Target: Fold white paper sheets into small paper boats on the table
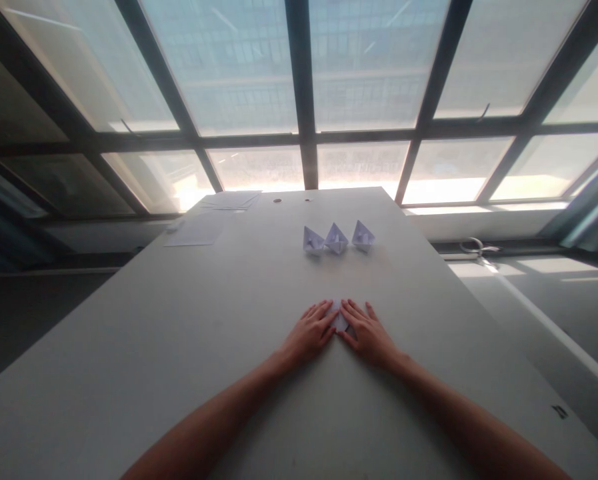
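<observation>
A small folded piece of white paper (339, 323) lies flat on the white table (259, 287), mostly covered by my fingers. My left hand (311, 328) rests palm down on its left side with the fingers stretched out. From the right, my right hand (365, 329) lies flat over the paper's other side, fingers spread. The fingertips of both hands come close together at the paper's top. Beyond them stand three folded paper boats: a left one (313, 241), a middle one (336, 240) and a right one (363, 237). The left and middle boats sit close together.
Loose white sheets (196, 229) lie at the table's far left, with more sheets (236, 200) behind them. A round hole (277, 201) shows near the far edge. Large windows rise behind the table. A coiled white cable (473, 245) is off to the right.
</observation>
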`<control>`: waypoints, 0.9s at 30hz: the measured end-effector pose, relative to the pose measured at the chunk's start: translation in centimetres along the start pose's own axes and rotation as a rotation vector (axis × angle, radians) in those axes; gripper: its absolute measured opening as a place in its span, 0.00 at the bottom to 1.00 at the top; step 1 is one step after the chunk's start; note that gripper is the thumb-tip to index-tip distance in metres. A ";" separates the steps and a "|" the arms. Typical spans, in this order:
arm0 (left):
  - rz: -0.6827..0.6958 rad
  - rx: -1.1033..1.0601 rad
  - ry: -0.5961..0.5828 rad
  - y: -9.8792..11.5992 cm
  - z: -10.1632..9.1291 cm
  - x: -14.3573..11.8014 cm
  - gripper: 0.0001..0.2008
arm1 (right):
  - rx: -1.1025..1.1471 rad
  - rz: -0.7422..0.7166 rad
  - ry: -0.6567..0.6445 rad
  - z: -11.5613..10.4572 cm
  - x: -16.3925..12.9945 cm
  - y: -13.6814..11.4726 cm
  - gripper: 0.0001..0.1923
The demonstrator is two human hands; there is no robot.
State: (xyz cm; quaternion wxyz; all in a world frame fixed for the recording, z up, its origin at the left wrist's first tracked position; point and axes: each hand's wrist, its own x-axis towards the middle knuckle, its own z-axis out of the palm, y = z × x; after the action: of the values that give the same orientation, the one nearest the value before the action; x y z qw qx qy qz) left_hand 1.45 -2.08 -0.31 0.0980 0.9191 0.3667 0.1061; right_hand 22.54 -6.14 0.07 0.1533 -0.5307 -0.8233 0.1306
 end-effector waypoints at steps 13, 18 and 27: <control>-0.012 -0.028 0.027 -0.1 -0.2 0.0 0.23 | 0.012 0.054 0.024 0.3 0.1 0.3 0.32; -0.003 -0.019 0.004 0.3 -0.5 -0.1 0.23 | 0.034 0.056 0.036 0.2 0.1 0.3 0.28; -0.034 -0.086 0.087 0.3 -0.4 0.1 0.26 | 0.079 0.066 0.132 0.1 0.1 0.0 0.28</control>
State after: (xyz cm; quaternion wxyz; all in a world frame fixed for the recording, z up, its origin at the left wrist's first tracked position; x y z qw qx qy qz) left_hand 1.65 -2.22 0.19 0.1233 0.9022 0.3811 0.1600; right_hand 22.50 -6.05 0.01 0.2236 -0.5586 -0.7876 0.1331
